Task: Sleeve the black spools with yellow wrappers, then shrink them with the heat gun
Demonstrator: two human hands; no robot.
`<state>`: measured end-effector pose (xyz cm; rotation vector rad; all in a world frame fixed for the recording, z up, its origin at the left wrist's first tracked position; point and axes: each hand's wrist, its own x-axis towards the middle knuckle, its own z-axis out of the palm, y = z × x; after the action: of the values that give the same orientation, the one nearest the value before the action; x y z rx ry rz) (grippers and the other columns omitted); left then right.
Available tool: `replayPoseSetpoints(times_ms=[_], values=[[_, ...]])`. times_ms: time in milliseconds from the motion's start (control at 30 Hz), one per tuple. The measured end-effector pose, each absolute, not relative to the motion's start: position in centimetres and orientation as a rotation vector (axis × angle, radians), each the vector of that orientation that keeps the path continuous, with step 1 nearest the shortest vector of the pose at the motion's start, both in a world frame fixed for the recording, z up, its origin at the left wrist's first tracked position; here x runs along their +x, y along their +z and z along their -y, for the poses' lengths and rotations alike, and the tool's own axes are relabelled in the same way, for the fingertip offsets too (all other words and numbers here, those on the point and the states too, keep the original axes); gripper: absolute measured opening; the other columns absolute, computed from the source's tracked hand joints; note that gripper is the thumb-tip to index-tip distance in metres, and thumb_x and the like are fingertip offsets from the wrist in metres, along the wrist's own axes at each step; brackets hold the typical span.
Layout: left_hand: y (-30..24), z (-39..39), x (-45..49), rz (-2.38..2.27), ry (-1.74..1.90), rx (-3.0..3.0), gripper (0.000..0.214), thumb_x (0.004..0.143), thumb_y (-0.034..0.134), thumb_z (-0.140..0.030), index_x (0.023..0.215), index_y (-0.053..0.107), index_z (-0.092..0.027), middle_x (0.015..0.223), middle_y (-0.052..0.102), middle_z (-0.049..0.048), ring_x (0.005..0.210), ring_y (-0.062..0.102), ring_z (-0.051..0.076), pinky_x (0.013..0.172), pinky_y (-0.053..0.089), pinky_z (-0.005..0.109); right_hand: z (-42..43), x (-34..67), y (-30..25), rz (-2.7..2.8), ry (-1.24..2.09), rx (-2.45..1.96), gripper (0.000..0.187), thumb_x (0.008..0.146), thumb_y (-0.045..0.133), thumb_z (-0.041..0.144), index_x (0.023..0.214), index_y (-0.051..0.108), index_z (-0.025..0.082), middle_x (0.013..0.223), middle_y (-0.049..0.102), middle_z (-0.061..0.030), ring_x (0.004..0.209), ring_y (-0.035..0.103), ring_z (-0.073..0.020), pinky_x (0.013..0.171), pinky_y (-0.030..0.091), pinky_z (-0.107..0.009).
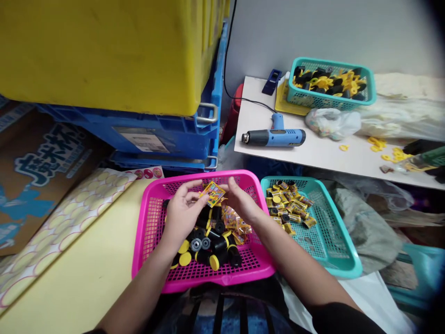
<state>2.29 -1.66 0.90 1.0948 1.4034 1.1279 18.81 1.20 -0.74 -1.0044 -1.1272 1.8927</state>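
Between the thumb and fingers of my left hand is a small yellow printed label sleeve, held flat above a pink basket. My right hand is at the label's right edge, thumb raised and fingers apart from it; its fingertips are partly hidden, so I cannot tell if they touch the label. Below my hands, black cylinders with yellow caps lie heaped in the pink basket. A pile of loose printed labels rests in the same basket, under my right hand.
A teal basket with several yellow-wrapped cylinders stands to the right. On the white table are a blue heat gun, a teal basket of black and yellow parts and yellow rings. Stacked crates rise at left.
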Motion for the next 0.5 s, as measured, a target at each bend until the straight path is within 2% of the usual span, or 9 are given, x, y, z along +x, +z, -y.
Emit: replayPoseSetpoints(times_ms=[133,233,367,500], values=[[1.2,1.5,1.5,-1.428,0.921,1.411,0.054,0.078,0.066,-0.031,0.13,0.052,-0.021,0.074,0.068,-0.0005,0.069,0.066,0.015,0.067,0.051,0.026,-1.1,18.3,-1.1,1.276,1.729,-1.054,0.039,0.069,0.074,0.053,0.081,0.065,0.017,0.078,0.065,-0.001,0.078,0.059,-0.0155,0.075,0.046,-0.029],[1.4,1.0,0.6,-1.434,0.881,1.541,0.061,0.08,0.065,-0.035,0.136,0.047,-0.022,0.078,0.068,0.001,0.073,0.066,0.017,0.066,0.05,0.026,-1.2,18.2,-1.5,1.345,1.702,-1.109,0.032,0.071,0.073,0.047,0.075,0.062,0.017,0.074,0.063,0.0007,0.072,0.057,-0.0137,0.072,0.045,-0.028],[1.1,0.4,0.1,-1.399,0.902,1.522,0.064,0.079,0.067,-0.039,0.136,0.046,-0.02,0.074,0.066,0.0003,0.068,0.063,0.016,0.063,0.049,0.025,-1.2,18.2,-2.0,1.423,1.658,-1.084,0.026,0.076,0.07,0.042,0.081,0.061,0.018,0.076,0.061,0.0024,0.072,0.055,-0.0117,0.073,0.043,-0.026],[0.8,0.6,0.9,-1.329,0.969,1.357,0.06,0.077,0.068,-0.039,0.132,0.051,-0.02,0.072,0.065,-0.0005,0.069,0.063,0.015,0.065,0.051,0.025,-1.1,18.0,-2.1,1.426,1.617,-1.124,0.032,0.075,0.07,0.048,0.079,0.063,0.017,0.074,0.062,0.002,0.069,0.055,-0.0114,0.071,0.043,-0.026]])
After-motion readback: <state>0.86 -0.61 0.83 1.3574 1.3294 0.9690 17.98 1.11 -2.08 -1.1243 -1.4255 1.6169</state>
